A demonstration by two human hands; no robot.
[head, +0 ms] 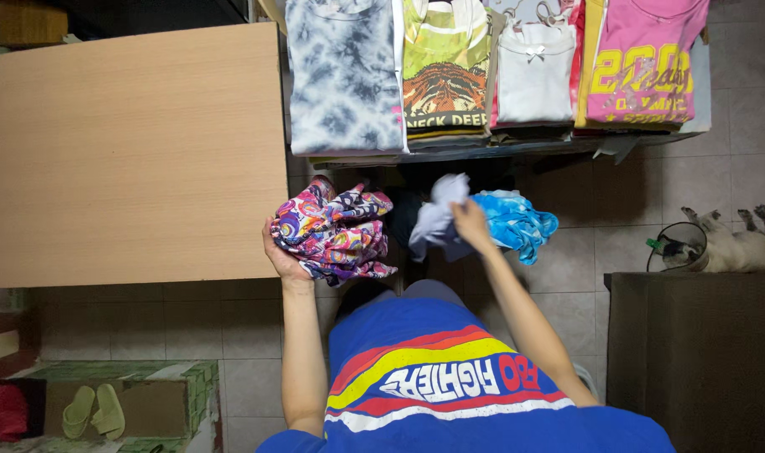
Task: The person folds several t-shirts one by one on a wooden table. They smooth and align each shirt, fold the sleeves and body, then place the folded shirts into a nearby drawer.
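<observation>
A bundled multicoloured patterned garment [336, 231] is cupped by the left hand [280, 256] at frame centre. Just right, a pale lilac cloth [437, 220] is clamped in the right hand [470, 225], a blue tie-dye garment [516, 222] touching it.

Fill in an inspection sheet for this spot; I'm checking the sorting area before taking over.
Surface: bare light wooden table top; tiled floor below.
Job's things: multicoloured patterned garment, bunched, held from the side by the left hand; pale lilac cloth gripped by the right hand; bright blue tie-dye cloth beside it.
Clutter: green sandals on a cardboard box; red bag.
Grips: both hands closed on cloth.
Cables: nothing seen.
Surroundings: row of hung shirts; dark cabinet; an animal lying on the floor.
</observation>
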